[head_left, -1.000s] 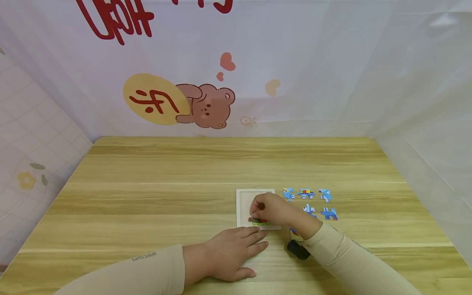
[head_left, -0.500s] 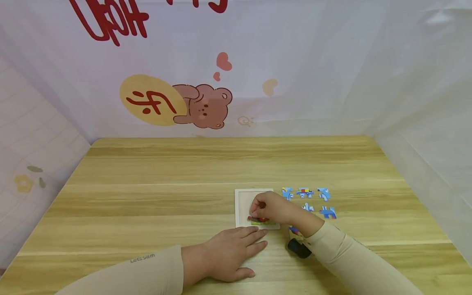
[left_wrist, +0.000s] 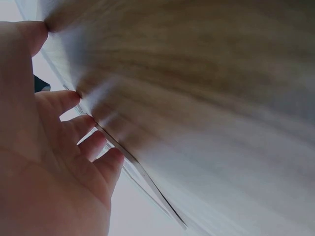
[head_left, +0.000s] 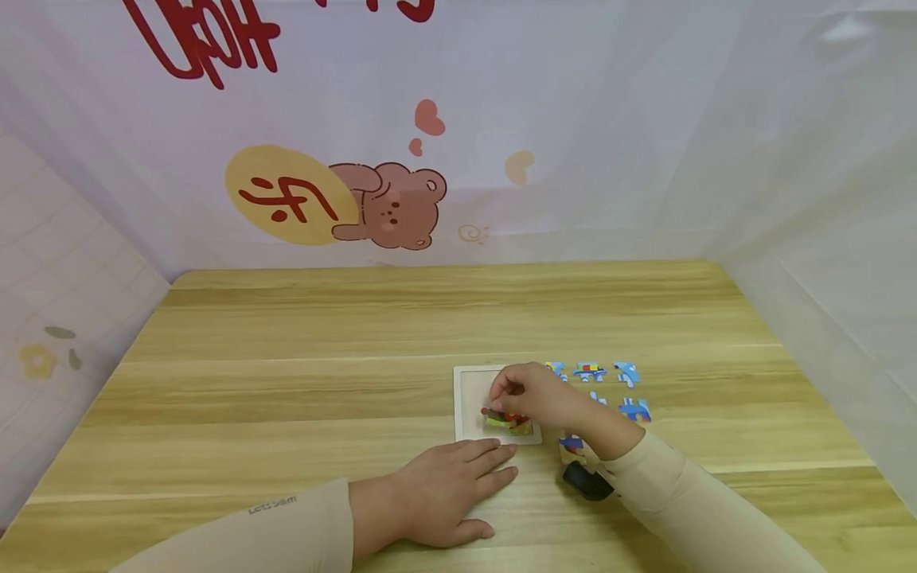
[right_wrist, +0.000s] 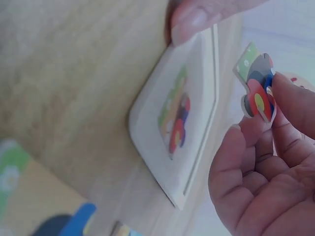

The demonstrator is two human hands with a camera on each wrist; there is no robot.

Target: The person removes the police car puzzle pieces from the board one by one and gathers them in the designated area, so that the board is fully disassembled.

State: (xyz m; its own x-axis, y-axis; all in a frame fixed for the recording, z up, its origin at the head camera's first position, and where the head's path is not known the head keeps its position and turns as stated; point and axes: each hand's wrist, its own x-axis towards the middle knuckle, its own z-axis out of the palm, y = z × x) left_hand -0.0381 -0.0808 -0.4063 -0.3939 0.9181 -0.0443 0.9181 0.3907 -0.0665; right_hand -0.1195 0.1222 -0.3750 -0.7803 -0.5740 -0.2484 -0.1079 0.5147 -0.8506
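Observation:
My right hand (head_left: 540,398) pinches a jigsaw piece (right_wrist: 258,88) between thumb and fingers, held up over the square puzzle tray (head_left: 458,406). The piece is printed in red, grey, blue and green with a white flower. Inside the tray, at its front right corner, lies another jigsaw piece (right_wrist: 176,118) with a green edge and red and blue shapes. My left hand (head_left: 447,493) rests palm down on the table, fingers spread and straight, with fingertips at the tray's front rim. In the left wrist view those fingers (left_wrist: 101,145) reach along the tray's edge.
Several loose blue jigsaw pieces (head_left: 635,410) lie right of the tray, partly hidden behind my right forearm. Nearer me is a tan and blue piece (head_left: 571,450). A black device (head_left: 587,481) sits at my right wrist. A printed white cloth (head_left: 595,119) hangs behind the table.
My right hand has risen a little from the tray with the jigsaw piece, so the piece lying in the corner shows more. My left hand stays in place.

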